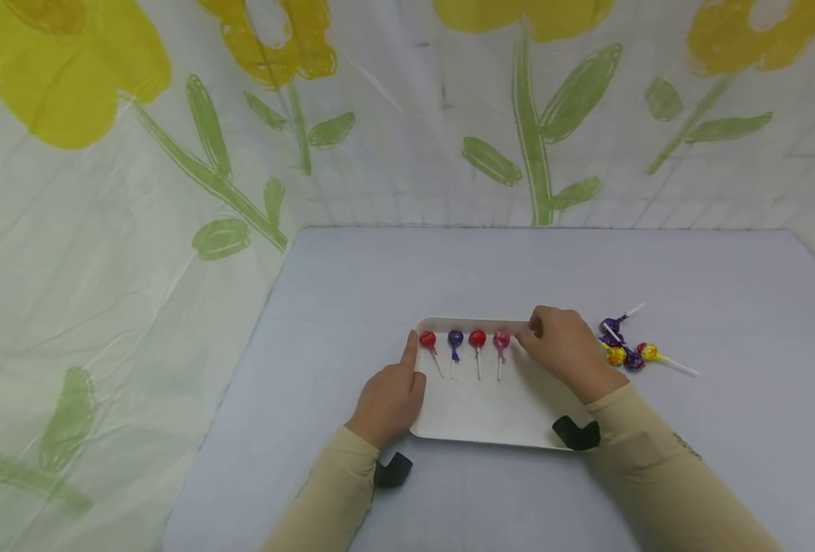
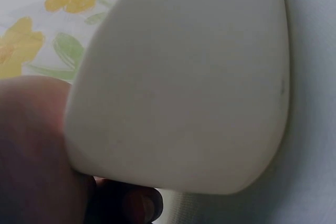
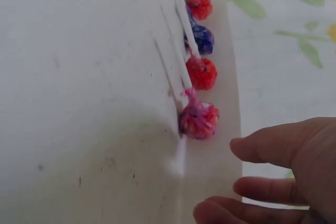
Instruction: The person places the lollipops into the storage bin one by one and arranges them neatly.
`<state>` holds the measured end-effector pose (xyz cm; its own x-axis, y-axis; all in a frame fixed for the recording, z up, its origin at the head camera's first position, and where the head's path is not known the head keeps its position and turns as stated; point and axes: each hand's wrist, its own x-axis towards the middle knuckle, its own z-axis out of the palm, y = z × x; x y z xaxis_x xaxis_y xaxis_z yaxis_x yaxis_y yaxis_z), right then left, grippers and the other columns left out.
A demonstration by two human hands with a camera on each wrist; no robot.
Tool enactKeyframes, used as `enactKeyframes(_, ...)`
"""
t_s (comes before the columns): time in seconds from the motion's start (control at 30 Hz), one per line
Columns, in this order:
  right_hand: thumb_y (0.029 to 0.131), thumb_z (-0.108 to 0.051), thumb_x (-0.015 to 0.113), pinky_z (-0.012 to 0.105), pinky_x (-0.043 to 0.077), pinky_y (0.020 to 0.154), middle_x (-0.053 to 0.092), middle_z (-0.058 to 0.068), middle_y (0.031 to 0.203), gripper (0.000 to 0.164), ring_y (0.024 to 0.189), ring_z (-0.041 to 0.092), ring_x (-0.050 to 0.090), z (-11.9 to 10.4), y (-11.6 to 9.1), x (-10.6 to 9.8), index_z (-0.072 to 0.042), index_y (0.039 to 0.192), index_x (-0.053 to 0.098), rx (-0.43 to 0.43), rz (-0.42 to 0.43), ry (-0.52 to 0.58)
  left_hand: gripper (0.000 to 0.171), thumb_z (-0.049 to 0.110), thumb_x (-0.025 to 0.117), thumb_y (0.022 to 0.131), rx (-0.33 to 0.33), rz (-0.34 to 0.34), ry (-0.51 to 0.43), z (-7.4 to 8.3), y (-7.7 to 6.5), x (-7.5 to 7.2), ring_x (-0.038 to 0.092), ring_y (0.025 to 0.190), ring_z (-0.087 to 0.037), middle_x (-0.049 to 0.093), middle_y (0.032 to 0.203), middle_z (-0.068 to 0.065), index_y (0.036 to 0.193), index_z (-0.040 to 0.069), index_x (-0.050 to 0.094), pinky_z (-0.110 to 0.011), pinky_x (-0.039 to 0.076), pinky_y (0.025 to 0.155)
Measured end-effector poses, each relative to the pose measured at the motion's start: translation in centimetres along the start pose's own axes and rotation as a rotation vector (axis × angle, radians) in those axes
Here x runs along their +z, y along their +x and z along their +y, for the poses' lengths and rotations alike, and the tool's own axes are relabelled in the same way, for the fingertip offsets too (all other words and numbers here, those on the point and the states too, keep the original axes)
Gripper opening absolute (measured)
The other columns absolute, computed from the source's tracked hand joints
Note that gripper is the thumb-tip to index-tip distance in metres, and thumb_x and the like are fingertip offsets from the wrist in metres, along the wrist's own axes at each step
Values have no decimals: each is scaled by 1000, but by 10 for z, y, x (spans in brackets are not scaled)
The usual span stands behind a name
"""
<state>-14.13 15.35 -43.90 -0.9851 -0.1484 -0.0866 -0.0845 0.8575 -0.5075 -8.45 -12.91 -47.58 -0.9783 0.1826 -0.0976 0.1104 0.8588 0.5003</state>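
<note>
A white tray (image 1: 490,414) lies on the table. Along its far side runs a row of lollipops: red (image 1: 428,338), purple (image 1: 455,337), red (image 1: 477,338) and pink (image 1: 501,339), their sticks pointing towards me. My left hand (image 1: 389,399) holds the tray's left side, index finger stretched along the edge. The left wrist view is mostly filled by the tray's white surface (image 2: 184,87), with fingers at its lower edge. At the far right rim is my right hand (image 1: 564,349), beside the pink lollipop. In the right wrist view its fingers are spread apart, nothing between them.
Right of the tray lies a loose pile of several lollipops, among them a purple one (image 1: 633,360) and a yellow one (image 1: 649,351). Flower-printed sheeting (image 1: 407,153) hangs behind the table (image 1: 310,307) and on its left. Dark pieces (image 1: 393,470) sit at both wrists.
</note>
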Motion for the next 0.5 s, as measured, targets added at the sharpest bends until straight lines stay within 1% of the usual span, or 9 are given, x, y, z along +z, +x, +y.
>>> enactKeyframes(0.17,99,-30,67,34,46,57,70,16,92,33,71,24,57,8,-3,-4,3,106,71,-4,13,2,65,22,44,106,3,5,6,1,0,1,40,54,-16,42,58,1,166,3,26,-34,35,54)
enactKeyframes(0.33,99,-32,66,32,44,54,72,17,97,34,70,22,58,13,-6,-9,1,106,72,-14,-2,-21,65,21,44,106,5,13,6,2,0,1,39,53,-16,42,58,1,166,2,27,-33,34,53)
enactKeyframes(0.5,99,-33,67,32,45,55,73,19,104,34,71,23,59,15,-8,-12,-1,107,73,-15,-13,-32,65,21,44,106,-1,15,4,1,0,1,40,53,-16,43,59,0,166,2,26,-34,35,54)
